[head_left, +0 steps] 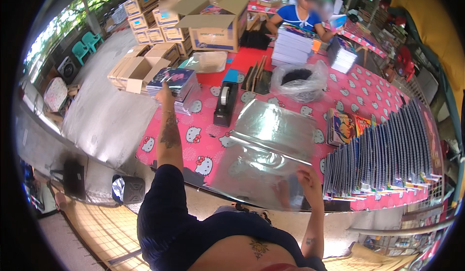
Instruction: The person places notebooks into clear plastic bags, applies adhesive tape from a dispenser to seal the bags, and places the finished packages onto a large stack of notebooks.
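Observation:
My left hand (165, 95) reaches out to a stack of books in clear plastic (180, 87) at the table's left edge. It is closed at the near left corner of the top book (170, 76), which has a dark, picture-printed cover, with a finger lying on the cover. Shiny clear plastic sheets (271, 140) lie flat in front of me. Over their right edge is my right hand (309, 180), its fingers loosely bent and apart, with nothing visible in them. A black tape dispenser (225, 105) stands between the book stack and the sheets.
Spiral-bound notebooks (378, 150) stand in a long row at the right, beside colourful books (344, 125). A plastic bag (300, 83) holds something dark. Beyond are tall book stacks (292, 45), a large open carton (213, 31) and a seated person (302, 16). The pink tablecloth (358, 94) covers the table.

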### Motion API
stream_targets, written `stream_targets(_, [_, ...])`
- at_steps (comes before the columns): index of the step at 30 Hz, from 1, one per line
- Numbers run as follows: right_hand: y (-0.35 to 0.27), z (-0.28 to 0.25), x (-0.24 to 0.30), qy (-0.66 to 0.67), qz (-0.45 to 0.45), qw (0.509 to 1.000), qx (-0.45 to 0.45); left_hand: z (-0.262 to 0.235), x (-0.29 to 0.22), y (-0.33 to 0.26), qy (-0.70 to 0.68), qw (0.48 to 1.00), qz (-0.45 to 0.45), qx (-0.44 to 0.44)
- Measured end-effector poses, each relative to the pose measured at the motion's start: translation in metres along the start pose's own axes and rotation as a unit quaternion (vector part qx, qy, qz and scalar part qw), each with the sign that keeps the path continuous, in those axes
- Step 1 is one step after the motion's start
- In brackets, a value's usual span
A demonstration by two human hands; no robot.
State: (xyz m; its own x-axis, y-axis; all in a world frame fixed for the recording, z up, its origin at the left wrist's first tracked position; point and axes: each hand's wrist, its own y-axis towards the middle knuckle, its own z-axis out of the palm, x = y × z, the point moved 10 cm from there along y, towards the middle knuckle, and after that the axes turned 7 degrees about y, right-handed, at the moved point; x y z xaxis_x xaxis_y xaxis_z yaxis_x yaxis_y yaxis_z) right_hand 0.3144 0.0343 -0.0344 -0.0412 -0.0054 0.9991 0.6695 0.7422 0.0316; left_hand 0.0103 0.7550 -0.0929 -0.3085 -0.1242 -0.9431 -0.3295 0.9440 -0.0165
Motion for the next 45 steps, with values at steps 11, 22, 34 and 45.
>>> stream_targets(11, [-0.187, -0.238, 0.257, -0.160, -0.316, 0.801, -0.482, 0.006, -0.258, -0.234, -0.227, 0.886, 0.375, 0.153])
stream_targets(22, [-0.154, -0.307, 0.309, -0.144, -0.397, 0.800, -0.425, -0.055, -0.433, -0.863, -0.236, 0.368, 0.794, 0.422])
stream_targets(34, [-0.133, -0.257, 0.424, -0.299, -0.505, 0.711, -0.387, -0.046, -0.476, -0.839, -0.248, 0.419, 0.677, 0.552])
stream_targets(45, [-0.114, -0.132, 0.462, -0.168, -0.662, 0.703, -0.198, -0.142, -0.459, -0.702, -0.515, 0.539, 0.546, 0.382])
